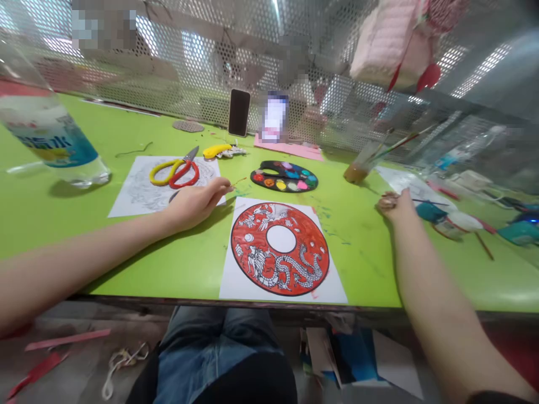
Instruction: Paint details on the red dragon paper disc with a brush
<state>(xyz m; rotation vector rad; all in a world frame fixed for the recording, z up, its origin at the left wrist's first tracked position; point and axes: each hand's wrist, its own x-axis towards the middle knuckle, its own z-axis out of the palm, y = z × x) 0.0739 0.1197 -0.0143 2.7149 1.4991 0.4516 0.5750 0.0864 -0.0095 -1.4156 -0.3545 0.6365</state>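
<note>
My left hand [197,201] rests over the edge of a line-art sheet [138,191], its fingers pinched together. A thin yellowish sliver shows by the fingertips; I cannot make out what it is. Red-and-yellow scissors [184,173] lie just behind that hand. Out to the right, my right hand [396,205] is closed around something brownish and blurred, and a thin dark stick [432,202] shows beside its thumb. Between both hands lies a paper with a ring-shaped dragon-and-phoenix picture [322,252], its ground painted red. A black paint palette [280,183] with several colours sits behind it.
A cup of brownish water with brushes [357,171] stands right of the palette. Paint bottles [457,224] lie at the right. A large plastic bottle [63,140] stands left. A yellow cutter [218,151] and two phones are farther back, before a perforated metal panel [177,73].
</note>
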